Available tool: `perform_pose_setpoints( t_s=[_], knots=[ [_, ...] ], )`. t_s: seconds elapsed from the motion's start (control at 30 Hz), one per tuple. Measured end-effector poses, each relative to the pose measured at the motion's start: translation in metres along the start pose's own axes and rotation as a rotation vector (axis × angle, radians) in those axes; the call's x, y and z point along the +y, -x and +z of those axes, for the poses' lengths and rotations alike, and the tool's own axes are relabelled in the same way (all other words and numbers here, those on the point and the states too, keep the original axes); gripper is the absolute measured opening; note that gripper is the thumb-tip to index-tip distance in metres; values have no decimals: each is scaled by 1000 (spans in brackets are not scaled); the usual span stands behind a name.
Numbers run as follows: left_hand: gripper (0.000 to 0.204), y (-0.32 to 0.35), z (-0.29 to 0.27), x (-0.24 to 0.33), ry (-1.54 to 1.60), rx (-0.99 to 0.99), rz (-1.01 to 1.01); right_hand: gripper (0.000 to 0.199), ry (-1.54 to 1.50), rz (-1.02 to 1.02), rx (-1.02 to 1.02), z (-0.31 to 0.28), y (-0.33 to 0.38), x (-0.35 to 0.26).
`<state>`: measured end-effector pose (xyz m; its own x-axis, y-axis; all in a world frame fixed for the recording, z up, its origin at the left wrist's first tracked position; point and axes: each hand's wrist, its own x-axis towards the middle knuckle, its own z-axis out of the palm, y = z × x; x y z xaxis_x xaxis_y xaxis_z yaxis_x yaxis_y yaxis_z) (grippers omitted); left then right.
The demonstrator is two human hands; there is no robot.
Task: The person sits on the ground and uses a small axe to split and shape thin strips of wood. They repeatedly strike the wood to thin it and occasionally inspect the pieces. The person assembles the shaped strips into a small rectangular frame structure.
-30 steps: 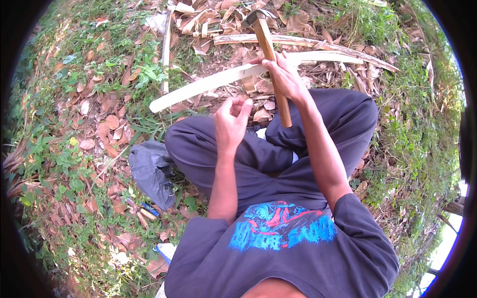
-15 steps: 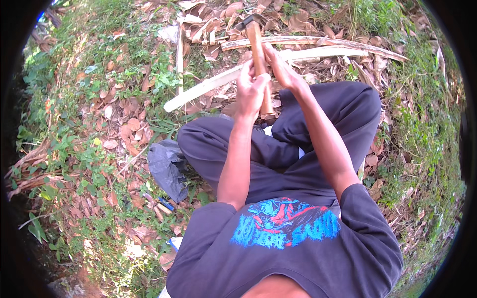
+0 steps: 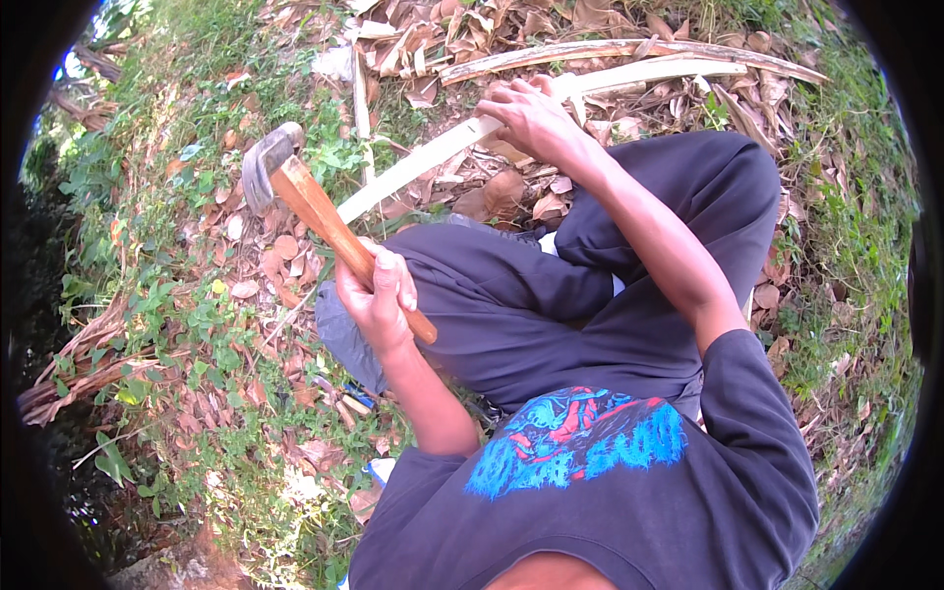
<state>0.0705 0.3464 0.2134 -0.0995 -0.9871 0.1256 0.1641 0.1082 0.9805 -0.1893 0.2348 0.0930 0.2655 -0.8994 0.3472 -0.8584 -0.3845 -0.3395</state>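
Observation:
My left hand [image 3: 374, 295] is wrapped round the wooden handle of a claw hammer [image 3: 320, 211], raised above my left knee. The hammer's dark metal head points up and to the left, and the handle's butt end sticks out below my fist. Farther off, my right hand [image 3: 536, 118] is on a long pale wooden strip [image 3: 418, 167], its fingers bent over the strip near the middle. The thumb's exact place there is hard to make out. The strip slants from beside the hammer handle up to the far right.
Behind the pale strip lies a rougher, bark-edged strip [image 3: 590, 51] on dry leaves. A thin upright stick [image 3: 361, 98] stands out in the grass. A grey plastic bag [image 3: 344, 334] sits by my left knee, with several small tools [image 3: 349, 398] near it. My crossed legs [image 3: 669, 206] fill the middle.
The hammer, earlier upright between both hands over the strip, has swung left and nearer in my left hand. My right hand has left the hammer's side and come down on the pale strip.

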Motion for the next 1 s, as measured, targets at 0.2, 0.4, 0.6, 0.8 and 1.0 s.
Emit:
perform_pose_setpoints(
  t_s=[0.2,0.4,0.6,0.8,1.0],
  knots=[
    [18,8,-3,-17,90,91,4,41,-21,-104,18,-1,-7,-3],
    [15,13,-8,-25,40,82,-32,33,-76,33,-276,-19,-21,-16],
    [25,21,-2,-24,-199,74,-24,48,-82,11,-161,-7,-23,-7],
    [31,24,0,-28,-216,35,-12,35,18,-48,91,11,-16,-9],
    [30,25,0,-27,-226,54,-60,31,47,15,203,31,-13,-26]
  ],
)
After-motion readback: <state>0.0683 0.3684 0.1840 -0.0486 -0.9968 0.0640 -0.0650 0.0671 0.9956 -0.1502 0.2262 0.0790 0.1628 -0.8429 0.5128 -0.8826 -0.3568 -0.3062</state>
